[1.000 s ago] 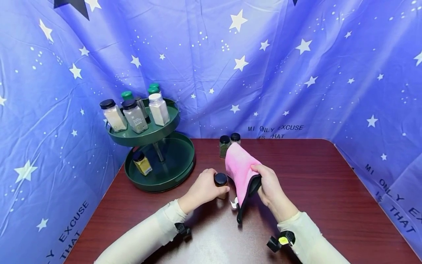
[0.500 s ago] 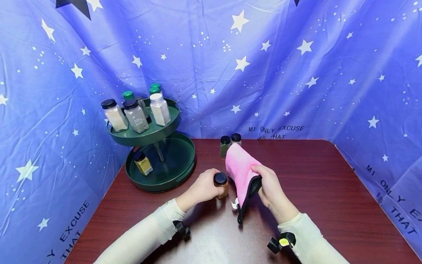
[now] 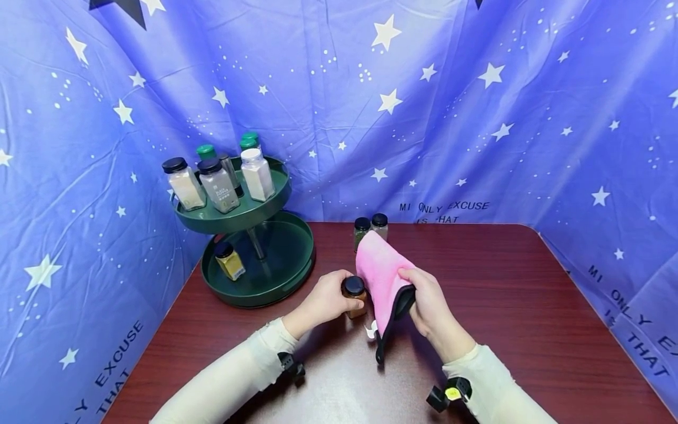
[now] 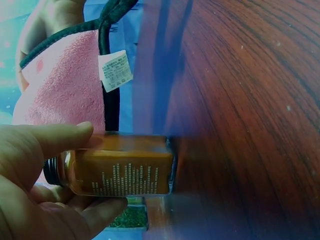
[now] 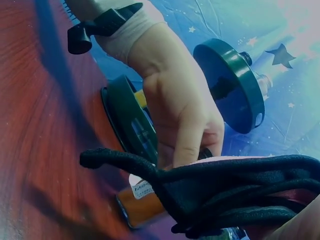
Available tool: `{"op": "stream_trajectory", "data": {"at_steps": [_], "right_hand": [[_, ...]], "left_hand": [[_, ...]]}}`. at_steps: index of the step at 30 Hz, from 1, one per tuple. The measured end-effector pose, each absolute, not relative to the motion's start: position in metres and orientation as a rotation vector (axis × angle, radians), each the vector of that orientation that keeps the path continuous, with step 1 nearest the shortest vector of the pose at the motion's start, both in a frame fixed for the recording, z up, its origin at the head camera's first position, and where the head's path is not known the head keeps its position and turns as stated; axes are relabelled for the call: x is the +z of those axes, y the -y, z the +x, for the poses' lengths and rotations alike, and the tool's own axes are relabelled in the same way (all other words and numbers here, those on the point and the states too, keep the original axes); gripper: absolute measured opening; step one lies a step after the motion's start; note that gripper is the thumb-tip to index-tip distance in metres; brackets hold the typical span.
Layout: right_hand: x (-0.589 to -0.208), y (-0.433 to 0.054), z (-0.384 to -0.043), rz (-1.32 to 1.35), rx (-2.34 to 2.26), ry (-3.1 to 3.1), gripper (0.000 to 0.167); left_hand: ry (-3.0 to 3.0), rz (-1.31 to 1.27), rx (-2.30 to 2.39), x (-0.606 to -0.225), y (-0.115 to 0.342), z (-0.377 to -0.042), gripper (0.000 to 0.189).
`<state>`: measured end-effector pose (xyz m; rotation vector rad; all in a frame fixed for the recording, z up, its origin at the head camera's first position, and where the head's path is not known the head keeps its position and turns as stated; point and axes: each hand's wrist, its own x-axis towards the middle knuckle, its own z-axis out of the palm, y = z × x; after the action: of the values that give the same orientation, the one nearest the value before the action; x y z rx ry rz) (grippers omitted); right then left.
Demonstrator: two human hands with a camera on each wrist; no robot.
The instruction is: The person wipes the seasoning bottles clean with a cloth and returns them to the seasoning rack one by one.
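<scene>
My left hand [image 3: 325, 297] grips a square glass spice jar [image 4: 120, 172] of orange-brown powder, thumb on one side and fingers on the other. Its black lid [image 3: 354, 285] points up in the head view, and printed text shows on the side in the left wrist view. Just to the right, my right hand [image 3: 431, 300] holds a folded pink cloth [image 3: 380, 265] with black edging and a small white tag [image 4: 116, 71]. The cloth hangs close beside the jar and overlaps it in the right wrist view, where the left hand's fingertips are partly hidden.
A green two-tier turntable rack [image 3: 258, 294] stands at the left. Several spice jars crowd its upper tier, and a yellow jar [image 3: 230, 262] sits on the lower one. Behind the cloth are a green-filled jar [image 3: 361, 229] and another black-lidded jar [image 3: 379, 225], near the table's [image 3: 477, 265] back edge.
My right hand has brought the cloth slightly left, closer to the jar. More of the jar's brown side shows than a second ago, as the left hand has shifted around it.
</scene>
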<state>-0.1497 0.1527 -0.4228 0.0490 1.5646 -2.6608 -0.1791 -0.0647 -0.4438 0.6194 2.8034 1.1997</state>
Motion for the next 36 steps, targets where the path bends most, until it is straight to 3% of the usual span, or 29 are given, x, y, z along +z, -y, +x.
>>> {"op": "stream_trajectory", "data": {"at_steps": [10, 16, 28, 36], "right_hand": [[-0.448, -0.123, -0.145, 0.141, -2.605, -1.78, 0.016], [-0.473, -0.118, -0.149, 0.249, -2.49, -1.798, 0.016], [-0.426, -0.128, -0.14, -0.005, -2.68, -1.584, 0.023], [-0.449, -0.122, -0.144, 0.058, -2.685, -1.603, 0.019]], "left_hand": [[-2.882, 0.639, 1.185, -0.444, 0.066, -0.18, 0.03], [-2.868, 0.614, 1.188, -0.443, 0.068, -0.181, 0.032], [-2.821, 0.589, 1.198, -0.443, 0.072, -0.18, 0.034], [-2.829, 0.622, 1.177, -0.445, 0.071, -0.182, 0.031]]}}
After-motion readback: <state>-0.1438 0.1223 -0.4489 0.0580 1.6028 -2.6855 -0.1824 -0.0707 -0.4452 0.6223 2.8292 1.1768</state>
